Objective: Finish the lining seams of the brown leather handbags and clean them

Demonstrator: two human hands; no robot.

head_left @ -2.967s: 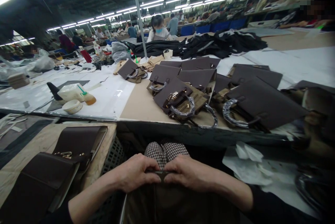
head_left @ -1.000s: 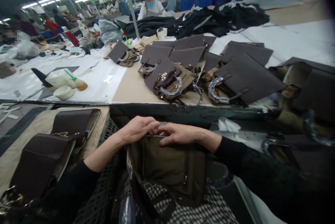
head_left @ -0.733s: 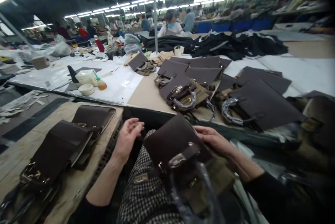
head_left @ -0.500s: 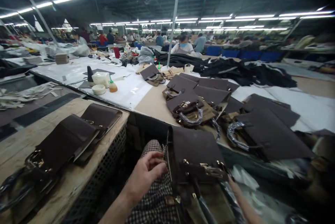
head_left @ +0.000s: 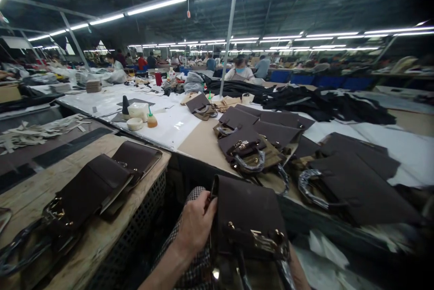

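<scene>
A dark brown handbag [head_left: 249, 217] with gold clasps rests on my lap at the bottom centre, its flap side facing me. My left hand [head_left: 196, 224] grips the bag's left edge, fingers curled around it. My right hand is hidden behind the bag; only a bit of forearm [head_left: 298, 274] shows below its right side. Checked fabric [head_left: 195, 267] covers my knees beneath the bag.
Several more brown handbags [head_left: 251, 150] lie on the long worktable [head_left: 200, 138] ahead. Two lie on a wooden bench [head_left: 98, 186] at my left. Glue pots and a bottle [head_left: 139, 116] stand on white sheeting. Black fabric [head_left: 315, 102] is piled further back. Other people work in the distance.
The bag was turned from its olive lining side to its brown flap side and raised upright. My left hand let go, then took its left edge; my right hand went behind it. My view lifted.
</scene>
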